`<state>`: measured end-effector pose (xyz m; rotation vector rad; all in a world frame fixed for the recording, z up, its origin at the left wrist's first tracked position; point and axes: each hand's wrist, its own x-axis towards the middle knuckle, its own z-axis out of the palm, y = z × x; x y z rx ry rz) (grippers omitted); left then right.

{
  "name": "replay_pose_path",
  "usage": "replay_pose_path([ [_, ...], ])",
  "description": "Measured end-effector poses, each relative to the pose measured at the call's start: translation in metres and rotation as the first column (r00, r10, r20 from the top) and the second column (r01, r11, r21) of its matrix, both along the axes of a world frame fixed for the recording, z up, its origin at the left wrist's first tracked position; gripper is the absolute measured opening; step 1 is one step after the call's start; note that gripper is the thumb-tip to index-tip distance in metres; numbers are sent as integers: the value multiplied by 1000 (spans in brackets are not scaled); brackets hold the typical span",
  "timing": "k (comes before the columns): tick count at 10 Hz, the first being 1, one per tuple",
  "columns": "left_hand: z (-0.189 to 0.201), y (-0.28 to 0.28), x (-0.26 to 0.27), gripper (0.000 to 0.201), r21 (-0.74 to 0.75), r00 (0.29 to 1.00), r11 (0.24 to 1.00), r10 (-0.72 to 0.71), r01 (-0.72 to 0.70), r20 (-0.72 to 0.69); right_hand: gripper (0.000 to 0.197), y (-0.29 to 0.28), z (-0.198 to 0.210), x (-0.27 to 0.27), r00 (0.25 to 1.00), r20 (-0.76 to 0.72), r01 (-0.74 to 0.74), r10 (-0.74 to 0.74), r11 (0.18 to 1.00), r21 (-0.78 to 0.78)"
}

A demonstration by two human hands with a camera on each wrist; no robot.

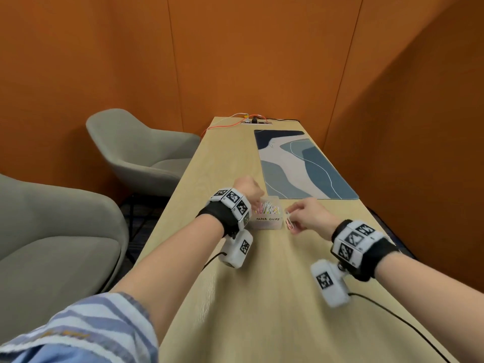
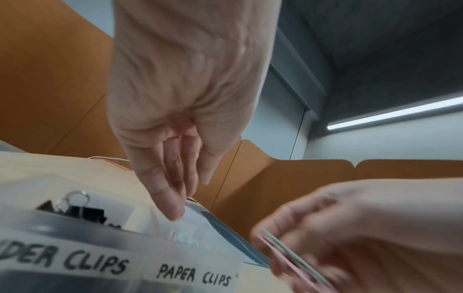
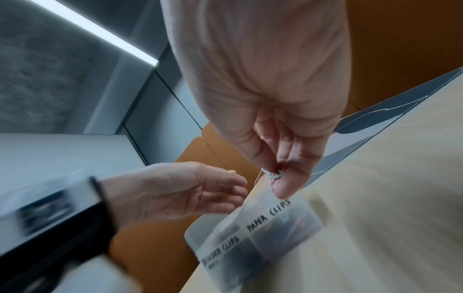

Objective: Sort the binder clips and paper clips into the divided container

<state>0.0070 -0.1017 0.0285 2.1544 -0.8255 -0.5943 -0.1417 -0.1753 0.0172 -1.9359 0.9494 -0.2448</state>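
Observation:
A clear divided container sits mid-table, its front labelled "BINDER CLIPS" and "PAPER CLIPS". Black binder clips fill its left compartment and coloured paper clips the right one. My left hand hovers over the container's left part, fingers straight and empty. Just right of the container, my right hand pinches a few paper clips between thumb and fingers. They also show as a blurred pink and green bundle, the paper clips, and end-on at the fingertips.
A blue and beige desk mat lies beyond the container on the wooden table. A power socket with orange cables sits at the far end. Two grey armchairs stand left of the table. A black wrist cable trails at right.

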Motion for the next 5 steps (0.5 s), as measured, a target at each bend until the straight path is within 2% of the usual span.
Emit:
replay_pose_path([
  [1,8,19,1,10,-62,998,998,-5,9,55,23,-7,11,32,998,-1,59,-59,997,-53],
  [2,13,39,6,11,-59,986,998,-15,25,166,20,-3,14,56,998,-4,69,-70,989,-130],
  [3,15,56,10,16,17,973,999,-41,38,229,26,4,12,68,998,-39,39,-46,987,-156],
  [4,14,69,11,21,83,952,995,-83,61,295,33,13,11,66,995,-95,-16,-7,970,-244],
  [5,11,79,11,23,88,930,994,-95,68,356,38,19,9,53,997,-81,-22,-9,925,-380],
])
